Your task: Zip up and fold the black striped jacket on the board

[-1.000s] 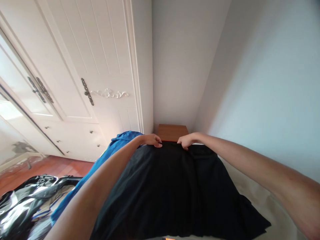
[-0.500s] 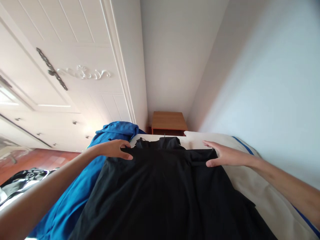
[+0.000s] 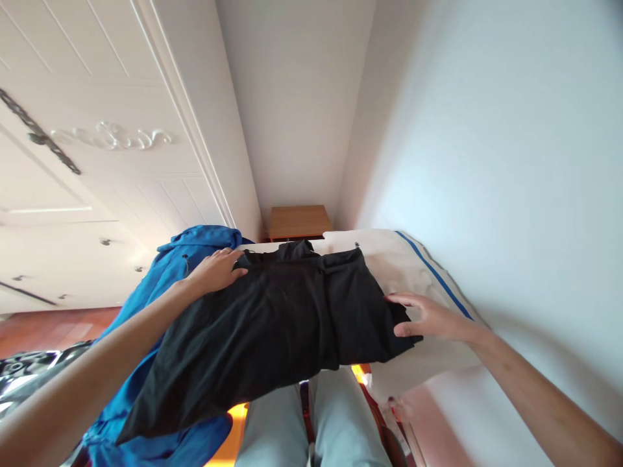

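A black garment [image 3: 272, 311], perhaps a folded top, lies across a cream cloth-covered surface [image 3: 389, 259] with a blue stripe. Its front part hangs down over the near edge. My left hand [image 3: 217, 269] rests on the garment's upper left corner, with thumb and fingers apart. Over by the right side of the garment is my right hand [image 3: 433, 318], its thumb and fingers spread at the edge of the fabric. Bunched dark fabric [image 3: 296, 250] sits at the garment's far edge.
Blue clothing [image 3: 199, 239] drapes over the left side, beneath the black garment. A white cabinet [image 3: 111, 181] stands on the left and a pale wall [image 3: 487, 162] on the right. Behind is a small wooden stand [image 3: 299, 222]. My legs [image 3: 311, 421] are below.
The black garment's lower part has moved back from me, so my legs now show. My right hand has shifted down from its upper right corner to its side. The view has turned right.
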### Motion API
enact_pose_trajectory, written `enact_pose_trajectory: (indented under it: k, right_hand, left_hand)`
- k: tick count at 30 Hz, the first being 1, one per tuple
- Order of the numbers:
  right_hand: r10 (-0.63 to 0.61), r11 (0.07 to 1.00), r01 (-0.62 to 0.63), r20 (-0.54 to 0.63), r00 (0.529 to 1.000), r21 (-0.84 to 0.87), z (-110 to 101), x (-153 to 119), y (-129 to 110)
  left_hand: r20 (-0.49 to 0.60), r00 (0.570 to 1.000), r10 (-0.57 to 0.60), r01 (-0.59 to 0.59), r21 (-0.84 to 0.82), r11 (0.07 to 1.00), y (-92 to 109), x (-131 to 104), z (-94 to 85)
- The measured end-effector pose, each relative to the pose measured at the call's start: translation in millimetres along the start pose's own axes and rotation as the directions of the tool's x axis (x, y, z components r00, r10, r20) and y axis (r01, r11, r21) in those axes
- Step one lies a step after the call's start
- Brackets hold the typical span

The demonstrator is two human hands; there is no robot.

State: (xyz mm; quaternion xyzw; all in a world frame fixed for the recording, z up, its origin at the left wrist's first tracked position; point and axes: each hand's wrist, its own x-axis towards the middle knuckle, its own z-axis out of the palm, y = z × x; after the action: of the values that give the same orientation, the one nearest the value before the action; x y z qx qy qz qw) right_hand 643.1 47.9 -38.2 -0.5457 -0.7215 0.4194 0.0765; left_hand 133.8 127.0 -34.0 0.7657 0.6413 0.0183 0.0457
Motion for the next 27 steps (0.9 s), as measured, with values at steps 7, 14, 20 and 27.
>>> enact_pose_trajectory:
  k: [7,14,20,27]
  right_hand:
    - [-0.175,0.968,0.199,0.158,0.972,-0.151,2.9,-20.4,-8.9]
    - [-0.303,0.953,0.302,0.046,0.952,0.012,-2.2,-6.7,22.6]
    - [-0.455,0.884,0.456,-0.038,0.890,0.105,10.0,17.2,55.1]
    - [-0.297,0.945,0.309,-0.114,0.948,0.108,21.1,13.2,63.6]
  left_hand:
    - [-0.043,0.933,0.356,-0.353,-0.286,0.891,138.4,39.9,-0.8]
    - [0.155,0.902,0.402,-0.277,-0.506,0.817,203.6,120.6,31.6]
    - [0.093,0.868,0.488,-0.279,-0.722,0.634,194.5,132.0,24.9]
    - [-0.151,0.988,0.022,-0.147,-0.901,0.408,138.4,135.8,-32.1]
